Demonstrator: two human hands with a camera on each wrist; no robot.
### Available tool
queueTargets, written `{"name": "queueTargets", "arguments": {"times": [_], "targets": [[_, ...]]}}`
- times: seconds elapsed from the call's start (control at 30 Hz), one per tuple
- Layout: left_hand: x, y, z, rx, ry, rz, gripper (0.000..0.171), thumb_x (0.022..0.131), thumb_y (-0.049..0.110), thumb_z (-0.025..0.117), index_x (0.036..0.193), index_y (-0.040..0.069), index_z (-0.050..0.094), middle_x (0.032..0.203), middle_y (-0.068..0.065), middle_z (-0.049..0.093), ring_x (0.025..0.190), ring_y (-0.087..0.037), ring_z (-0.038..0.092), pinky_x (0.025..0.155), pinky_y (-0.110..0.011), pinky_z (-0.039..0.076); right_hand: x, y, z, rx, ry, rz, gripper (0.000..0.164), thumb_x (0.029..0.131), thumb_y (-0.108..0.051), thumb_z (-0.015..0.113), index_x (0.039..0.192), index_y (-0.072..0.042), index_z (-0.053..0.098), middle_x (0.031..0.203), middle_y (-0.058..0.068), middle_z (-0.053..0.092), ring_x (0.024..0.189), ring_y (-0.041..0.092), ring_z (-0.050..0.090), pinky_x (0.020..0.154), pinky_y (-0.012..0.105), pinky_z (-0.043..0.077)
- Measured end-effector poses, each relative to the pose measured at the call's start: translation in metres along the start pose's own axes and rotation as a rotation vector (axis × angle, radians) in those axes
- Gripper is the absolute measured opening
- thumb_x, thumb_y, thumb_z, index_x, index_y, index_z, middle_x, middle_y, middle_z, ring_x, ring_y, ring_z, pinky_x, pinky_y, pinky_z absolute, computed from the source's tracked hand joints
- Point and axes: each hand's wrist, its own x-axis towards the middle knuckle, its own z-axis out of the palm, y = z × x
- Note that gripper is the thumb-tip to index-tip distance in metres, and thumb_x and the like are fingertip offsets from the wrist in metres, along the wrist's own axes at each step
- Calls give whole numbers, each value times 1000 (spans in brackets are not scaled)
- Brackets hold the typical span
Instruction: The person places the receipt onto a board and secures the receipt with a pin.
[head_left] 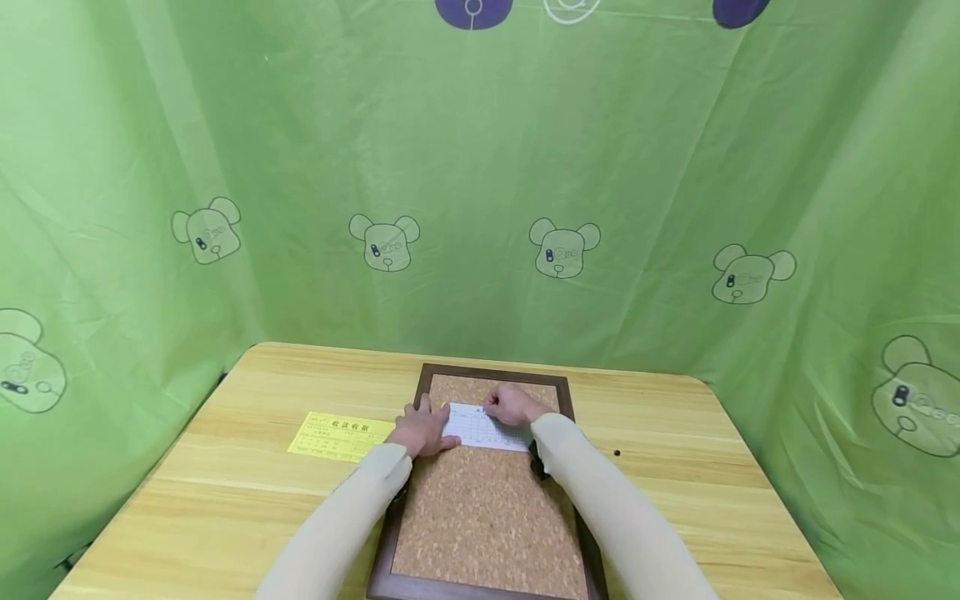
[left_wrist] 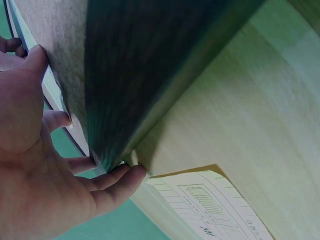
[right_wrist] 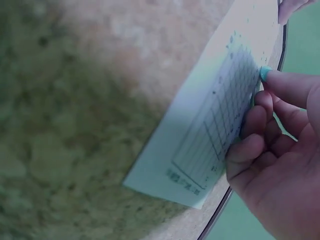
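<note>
A white printed slip [head_left: 471, 427] with a ruled grid lies across the cork of a framed corkboard [head_left: 487, 517]. My left hand [head_left: 422, 431] spreads over the board's left edge. Its thumb [left_wrist: 36, 62] touches the slip, while other fingers reach over the dark wooden frame [left_wrist: 135, 65]. At the slip's upper part is my right hand [head_left: 512, 405], fingers curled in and thumb [right_wrist: 287, 87] tip against the paper [right_wrist: 200, 135]. A teal spot shows at that thumb tip; I cannot tell whether it is the nail or a small object. Whether anything is pinched there is hidden.
A yellow printed slip [head_left: 337, 437] lies on the wooden table [head_left: 225, 500], left of the board. One small black round object [head_left: 617, 452] sits to the board's right. A green curtain [head_left: 465, 300] with bear-head prints stands behind the table and along both sides.
</note>
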Motion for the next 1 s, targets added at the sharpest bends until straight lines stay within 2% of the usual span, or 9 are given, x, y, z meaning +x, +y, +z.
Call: {"name": "queueTargets", "arguments": {"times": [0.27,0.4,0.57,1.0], "targets": [[2,-1,1,-11,-2,3,73,88,59,52,147,18,37,149,-24,23,123,-45,37,91,-55,41,3,0,-1,12,-43,27,39,94,-15,53,57,-17,41,52,-7,36,48,7,34,46,22,26],[2,-1,2,-12,-1,7,74,88,59,52,147,18,37,149,-25,23,123,-46,37,91,-55,41,2,-1,-2,47,-36,53,39,94,-17,55,57,-17,42,52,-7,37,47,7,35,45,22,26],[2,-1,2,-13,-2,3,74,88,60,52,147,18,36,149,-25,22,124,-45,37,91,-55,41,2,-1,-3,58,-10,47,35,93,-16,57,60,-15,47,55,-7,41,50,7,37,48,21,28],[3,-3,3,-10,9,8,73,88,59,53,146,18,37,147,-24,25,121,-45,39,90,-55,41,8,4,-2,109,-13,74,40,94,-17,57,56,-15,43,51,-6,36,47,8,34,46,21,25]]}}
